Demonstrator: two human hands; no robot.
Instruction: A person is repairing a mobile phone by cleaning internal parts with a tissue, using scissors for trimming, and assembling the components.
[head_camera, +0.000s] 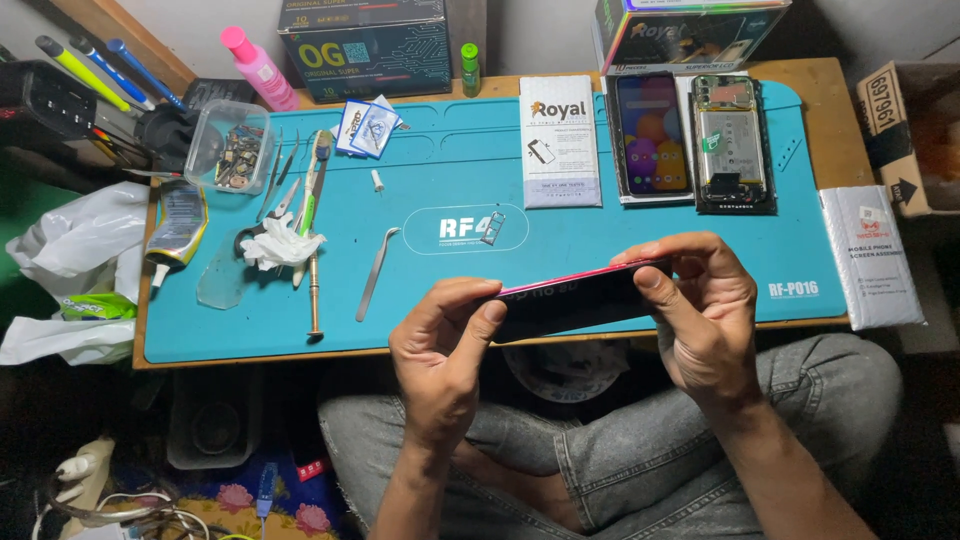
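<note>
- On the low wooden table (835, 120) lies a big teal work mat (600, 250), covering most of the top; person sits cross-legged at the near edge w/ both hands raised over it.
- Near centre, just above the mat's near edge: dark phone w/ red rim (575, 298), held edge-on between both hands, tilted so the right end sits higher. Left hand (440, 345) grips the left end, thumb pressed on the dark face; right hand (700, 310) pinches the right end, thumb on the near face, fingers curled over the red rim.
- Progress, as a judgement: phone looks closed up, no gap seen along the edge, so work on it seems either just begun or nearly finished; can't tell which. Tools on the mat lie untouched by either hand.
- Far right on mat: opened phone body (735, 140), back off, battery and board showing. Just left of it a screen assy (653, 132) w/ a colourful display, resting on white packaging.
- Far centre: white parts box (560, 140), flat, shut; contents not visible.
- Far edge: dark carton (365, 45) and a colourful carton (690, 30), both shut, contents hidden.
- Right, off the mat: brown cardboard box (905, 130), inside too dark to read; white packet (872, 255) near it.
- Far left: clear plastic tub (232, 145), open, holding small metal bits, prob. screws and sm. parts.
- Left on mat: tweezers (375, 272), screwdriver (314, 290), crumpled tissue (275, 245).
- Far left corner: pink bottle (258, 68).
</note>
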